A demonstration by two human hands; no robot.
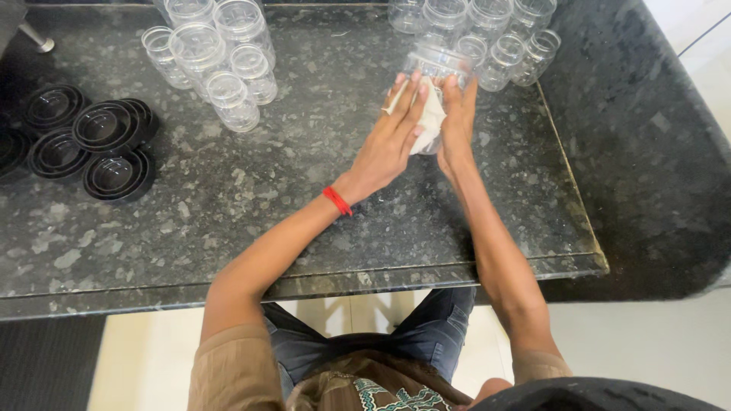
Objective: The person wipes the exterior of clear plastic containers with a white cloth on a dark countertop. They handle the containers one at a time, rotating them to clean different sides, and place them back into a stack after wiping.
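Head view: a clear plastic jar (435,65) is held above the granite desk (251,198), its lower part hidden by a white cloth (431,122) and by both hands. The left hand (388,144) is laid flat over the cloth, fingers (412,103) straight and close together; the right hand (459,122) is wrapped around the jar's side. More clear jars (217,53) are clustered left and behind; black lids (91,141), partly cut off, lie far left.

On the countertop (304,221), 2 hands, the left hand (388,144) and the right hand (457,125), meet around a jar (435,62) with a cloth (431,122) between them, more jars (502,38) just behind at the far right, another jar cluster (217,57) far left, and lids (91,141) at the left edge.
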